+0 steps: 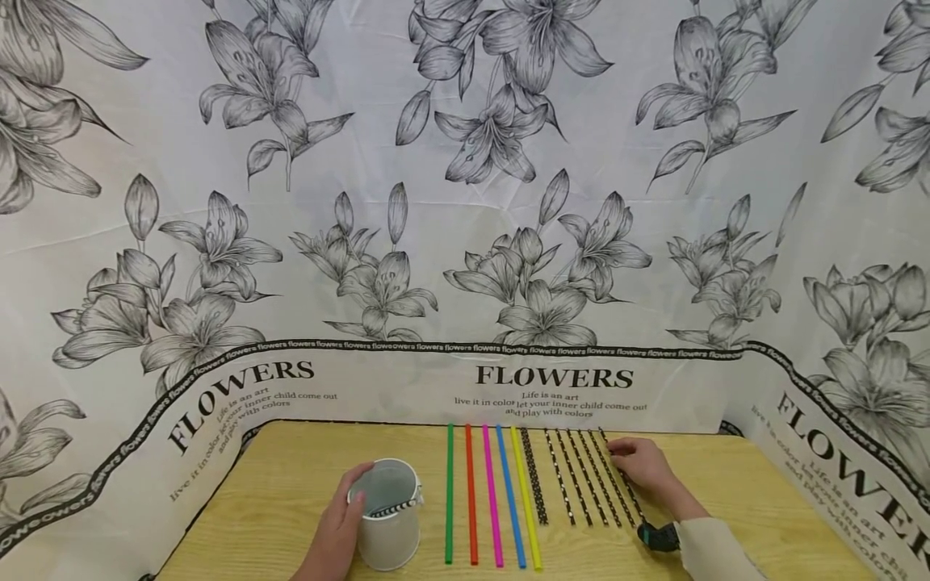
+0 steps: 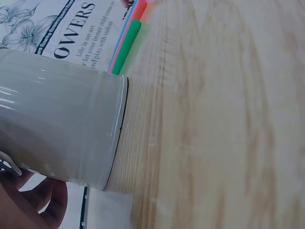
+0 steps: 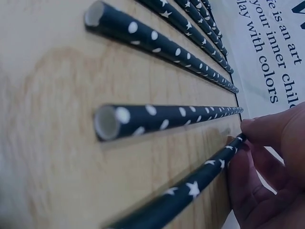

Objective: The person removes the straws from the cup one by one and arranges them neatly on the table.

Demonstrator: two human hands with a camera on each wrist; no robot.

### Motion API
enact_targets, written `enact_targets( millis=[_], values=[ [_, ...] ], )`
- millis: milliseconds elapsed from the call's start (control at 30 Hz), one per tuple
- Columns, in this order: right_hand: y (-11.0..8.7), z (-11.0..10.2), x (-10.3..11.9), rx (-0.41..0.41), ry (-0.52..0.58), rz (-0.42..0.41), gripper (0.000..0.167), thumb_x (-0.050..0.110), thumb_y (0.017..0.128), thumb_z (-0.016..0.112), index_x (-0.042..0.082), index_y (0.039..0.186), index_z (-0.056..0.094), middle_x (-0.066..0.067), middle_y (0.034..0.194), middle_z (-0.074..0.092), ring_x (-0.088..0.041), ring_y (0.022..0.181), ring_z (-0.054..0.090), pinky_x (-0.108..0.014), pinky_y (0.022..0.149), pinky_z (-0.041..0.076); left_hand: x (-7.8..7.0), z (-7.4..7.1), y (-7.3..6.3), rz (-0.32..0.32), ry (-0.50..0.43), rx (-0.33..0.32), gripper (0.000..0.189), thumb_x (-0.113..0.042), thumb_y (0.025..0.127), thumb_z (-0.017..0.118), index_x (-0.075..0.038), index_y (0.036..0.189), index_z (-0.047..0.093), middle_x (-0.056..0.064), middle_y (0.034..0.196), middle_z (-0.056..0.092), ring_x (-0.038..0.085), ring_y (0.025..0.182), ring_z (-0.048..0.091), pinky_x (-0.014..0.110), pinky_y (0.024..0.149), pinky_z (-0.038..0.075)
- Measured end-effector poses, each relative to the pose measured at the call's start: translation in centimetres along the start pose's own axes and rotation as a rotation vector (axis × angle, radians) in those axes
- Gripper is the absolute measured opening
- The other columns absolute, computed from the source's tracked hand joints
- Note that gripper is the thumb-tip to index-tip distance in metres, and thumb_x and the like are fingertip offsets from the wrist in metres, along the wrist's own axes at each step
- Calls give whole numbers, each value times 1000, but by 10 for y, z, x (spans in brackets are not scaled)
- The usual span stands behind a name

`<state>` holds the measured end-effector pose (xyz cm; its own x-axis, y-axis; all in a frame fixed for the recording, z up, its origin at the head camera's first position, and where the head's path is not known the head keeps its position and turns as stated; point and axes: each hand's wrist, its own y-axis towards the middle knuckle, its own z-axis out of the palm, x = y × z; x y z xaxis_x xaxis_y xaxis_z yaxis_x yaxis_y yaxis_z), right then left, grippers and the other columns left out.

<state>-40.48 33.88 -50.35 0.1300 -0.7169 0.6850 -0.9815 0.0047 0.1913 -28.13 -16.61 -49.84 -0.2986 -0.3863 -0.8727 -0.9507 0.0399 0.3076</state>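
My left hand [image 1: 337,528] grips the side of a white metal bucket [image 1: 390,539], its thumb at the rim. A black-and-white striped strip [image 1: 395,509] crosses the bucket's opening; I cannot tell whether it is a straw or the handle. In the left wrist view, curled fingers [image 2: 50,202] show below the bucket [image 2: 62,119]. At the table's far right, my right hand [image 1: 645,466] pinches the far end of a black paper straw with white stars [image 3: 193,189]. Its near end slants toward the wrist. Beside it lies a black straw with white dots [image 3: 162,117].
Several more black patterned straws [image 1: 581,476] lie in a row left of the right hand. Green [image 1: 449,496], red [image 1: 471,496], pink [image 1: 492,496], blue [image 1: 511,496] and yellow [image 1: 526,496] straws lie between them and the bucket. Flower-printed cloth [image 1: 407,383] encloses the wooden table [image 1: 291,484].
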Motion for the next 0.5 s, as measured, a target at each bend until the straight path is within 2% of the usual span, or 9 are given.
enact_targets(
  millis=[500],
  values=[
    [0, 2, -3, -13, -30, 11, 23, 3, 88, 64, -8, 107, 69, -22, 104, 67, -41, 99, 61, -50, 80, 50, 1, 1, 0, 12, 10, -8, 36, -18, 106, 34, -19, 141, 43, 8, 134, 53, 25, 120, 50, 49, 98, 39]
  ],
)
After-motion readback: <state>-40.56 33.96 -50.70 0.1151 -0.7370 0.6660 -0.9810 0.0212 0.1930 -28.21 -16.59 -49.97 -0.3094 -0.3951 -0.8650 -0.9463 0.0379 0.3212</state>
